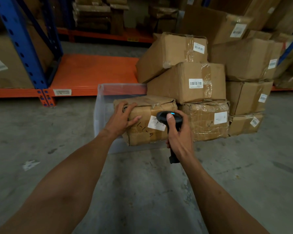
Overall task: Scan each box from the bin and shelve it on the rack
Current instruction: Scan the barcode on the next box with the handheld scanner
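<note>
**Ana:** Where is the box [147, 119] now?

**Ben:** It sits in the clear bin [101, 105], sticking up over the rim. The bin is on the floor, right in front of the orange shelf [91, 71] of the rack.

**Ana:** What are the hands doing?

**Ben:** The left hand [123, 118] lies on the box's near left corner, fingers over the top and thumb on the front. I think it grips a bit, but I can't tell how hard. The right hand [178, 130] is wrapped round the handle of the scanner [169, 118], thumb up on top by the little blue light.

**Ana:** What could go wrong?

**Ben:** The scanner is right on top of the white label [155, 123]. It hides part of it. So close, it may not read the label, I think.

**Ana:** Anything else?

**Ben:** The box looks soft and squashed, with loose tape. Lifted with one hand by the corner, it could tip or slip back into the bin.

**Ana:** And the pile [210, 85] to the right of the bin?

**Ben:** Those boxes lean. The top one is tilted. A bump from the box could knock it down.
</note>
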`<state>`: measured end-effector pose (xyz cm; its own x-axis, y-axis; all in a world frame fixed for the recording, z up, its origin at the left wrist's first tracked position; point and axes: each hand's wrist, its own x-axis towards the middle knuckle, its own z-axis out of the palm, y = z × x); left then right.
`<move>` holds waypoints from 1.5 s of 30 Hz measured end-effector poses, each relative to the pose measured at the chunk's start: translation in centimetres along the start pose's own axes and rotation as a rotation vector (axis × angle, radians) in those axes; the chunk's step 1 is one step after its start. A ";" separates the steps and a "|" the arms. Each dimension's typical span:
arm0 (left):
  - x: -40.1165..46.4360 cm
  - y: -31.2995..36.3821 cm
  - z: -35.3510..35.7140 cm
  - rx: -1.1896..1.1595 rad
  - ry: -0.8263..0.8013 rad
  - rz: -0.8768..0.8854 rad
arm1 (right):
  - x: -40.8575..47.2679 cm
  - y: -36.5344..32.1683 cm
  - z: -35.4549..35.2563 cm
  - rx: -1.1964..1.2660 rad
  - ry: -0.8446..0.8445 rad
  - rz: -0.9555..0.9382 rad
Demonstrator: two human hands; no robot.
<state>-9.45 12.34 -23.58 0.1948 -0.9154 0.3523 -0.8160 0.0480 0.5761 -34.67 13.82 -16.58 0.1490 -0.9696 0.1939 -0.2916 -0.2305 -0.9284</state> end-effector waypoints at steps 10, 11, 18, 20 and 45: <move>0.2 0.0 -0.2 0.038 -0.041 -0.004 | 0.8 -0.2 0.9 -0.026 -0.092 -0.042; 0.1 0.0 -0.2 0.035 -0.043 -0.006 | 0.8 -0.3 1.1 -0.023 -0.089 -0.040; -0.2 0.8 -0.2 -0.035 -0.002 -0.060 | 1.6 -0.7 1.9 0.003 -0.054 -0.044; 0.2 1.2 -0.1 -0.056 0.019 -0.099 | 2.2 -1.1 1.8 -0.013 -0.035 -0.056; 1.6 -0.8 0.3 -0.092 0.008 -0.059 | 23.4 -8.0 -4.9 -0.168 0.184 -0.194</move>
<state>-8.67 10.67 -23.66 0.2453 -0.9146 0.3216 -0.7498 0.0313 0.6609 -33.50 -7.47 -3.05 0.0483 -0.9012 0.4307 -0.4290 -0.4082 -0.8058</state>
